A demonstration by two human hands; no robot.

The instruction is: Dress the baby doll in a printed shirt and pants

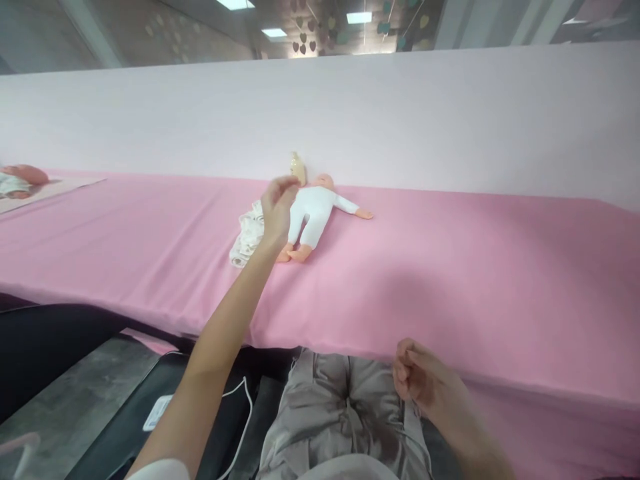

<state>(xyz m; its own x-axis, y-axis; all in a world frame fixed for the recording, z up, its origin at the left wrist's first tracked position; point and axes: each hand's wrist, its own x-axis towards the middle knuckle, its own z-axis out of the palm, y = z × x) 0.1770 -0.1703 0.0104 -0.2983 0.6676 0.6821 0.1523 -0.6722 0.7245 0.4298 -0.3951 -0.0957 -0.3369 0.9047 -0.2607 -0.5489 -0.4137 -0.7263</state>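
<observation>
My left hand [280,203] is stretched out over the table, its bent fingers pointing at a small cream-coloured bottle [299,168] that stands by the wall. Whether the fingertips touch the bottle cannot be told. Just under and beside this hand, a baby doll [315,212] in a white suit lies on its back, head toward the wall and one arm out to the right. My hand hides its other arm. A bunched white cloth [247,235] lies left of the doll, partly behind my wrist. My right hand [420,377] hovers at the table's front edge above my lap, fingers loosely curled around nothing visible.
A pink cloth [475,280] covers the long table and hangs over its front edge. At the far left lies another doll [25,177], partly cut off. A white wall [320,113] closes the back. Below left are a black chair [130,413] and a white cable [249,400].
</observation>
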